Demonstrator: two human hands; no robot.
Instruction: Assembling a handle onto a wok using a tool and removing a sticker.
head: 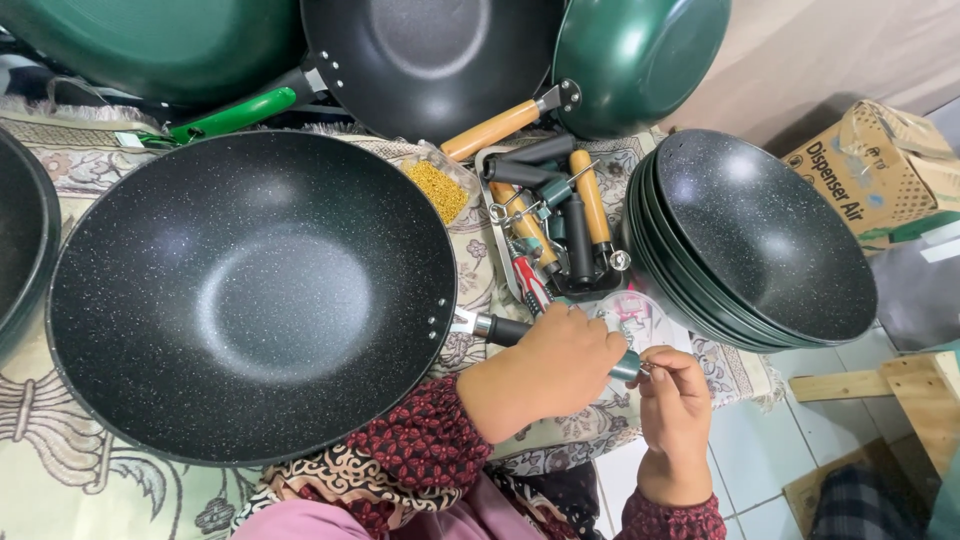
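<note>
Both our hands close on the dark grey cylindrical handle (520,331) of the large black speckled non-stick wok (250,295).
Our left hand (555,365) grips the handle, already seated in the wok's bracket on the patterned cloth (60,420); our right hand (675,400) pinches a small metal ring (648,367) at its end. We judge this end fitting unfinished; spare wooden and dark handles (565,215) wait in the tray.

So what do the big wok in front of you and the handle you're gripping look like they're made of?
The wok looks like metal with a dark speckled non-stick coating: matt black flecked white, a soft sheen at the centre, rivets at the rim. The handle under the left hand appears to be black plastic with a shiny metal collar and a teal end cap; the right hand pinches something small there.
</note>
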